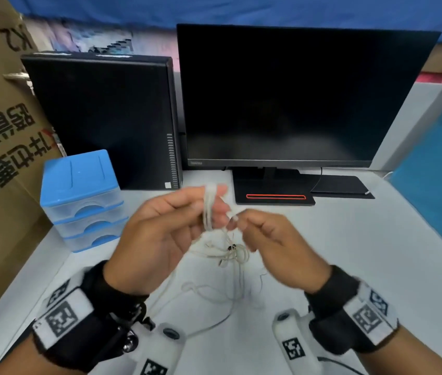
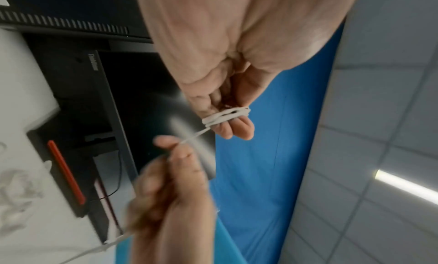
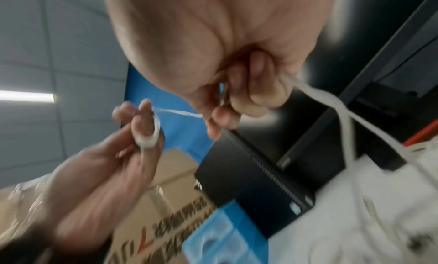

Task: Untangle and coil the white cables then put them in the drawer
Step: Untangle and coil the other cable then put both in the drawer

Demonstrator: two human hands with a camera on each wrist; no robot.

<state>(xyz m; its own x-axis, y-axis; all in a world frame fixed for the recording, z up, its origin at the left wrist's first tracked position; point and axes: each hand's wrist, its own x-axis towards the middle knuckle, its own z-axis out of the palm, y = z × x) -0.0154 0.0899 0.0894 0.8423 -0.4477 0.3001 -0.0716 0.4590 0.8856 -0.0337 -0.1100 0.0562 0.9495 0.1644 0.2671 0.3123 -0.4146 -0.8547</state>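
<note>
Loops of white cable (image 1: 209,209) are wound around the fingers of the left hand (image 1: 160,234), which holds them above the desk (image 1: 349,253). The right hand (image 1: 276,244) pinches the free strand just beside. More cable lies in a tangle (image 1: 228,253) on the desk below; the blue drawer unit (image 1: 84,201) stands at left, closed.

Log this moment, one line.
stage: coiling | left hand: thin white cable wound round fingers | right hand: pinches its free run | blue plastic drawer unit: closed
</note>
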